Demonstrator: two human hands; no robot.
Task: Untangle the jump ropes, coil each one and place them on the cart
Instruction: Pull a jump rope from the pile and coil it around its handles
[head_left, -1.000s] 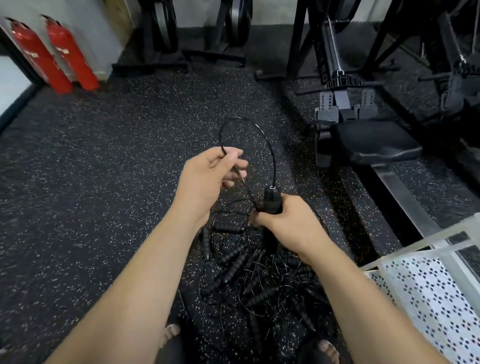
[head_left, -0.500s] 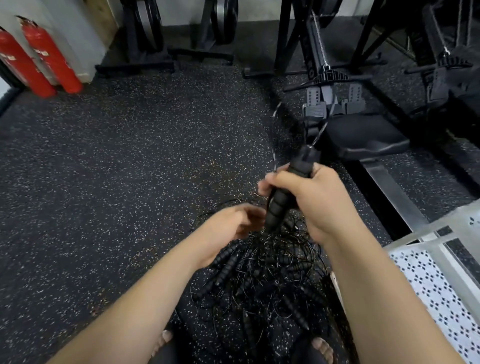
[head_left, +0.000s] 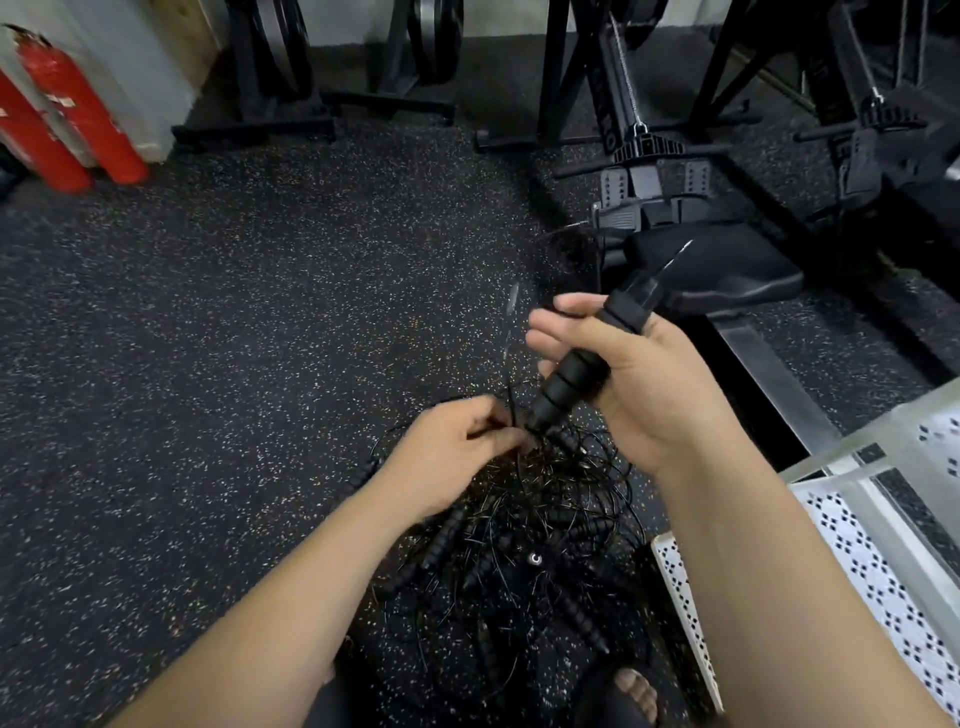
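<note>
A ribbed black handle (head_left: 571, 379) is held in the right hand (head_left: 639, 384), thumb and loosely curled fingers round it, while a thin cord (head_left: 510, 402) is pinched by the left hand (head_left: 452, 457) just below. The tangled jump ropes (head_left: 535, 545) are heaped under both hands, with the cart (head_left: 857, 571) beside the right forearm. The cord is judged light, limp and snag-prone, so the stiff, grippy handles are the better hold.

Tangled black jump ropes (head_left: 519, 545) heaped beside white cart (head_left: 893, 530) (floor-level).
</note>
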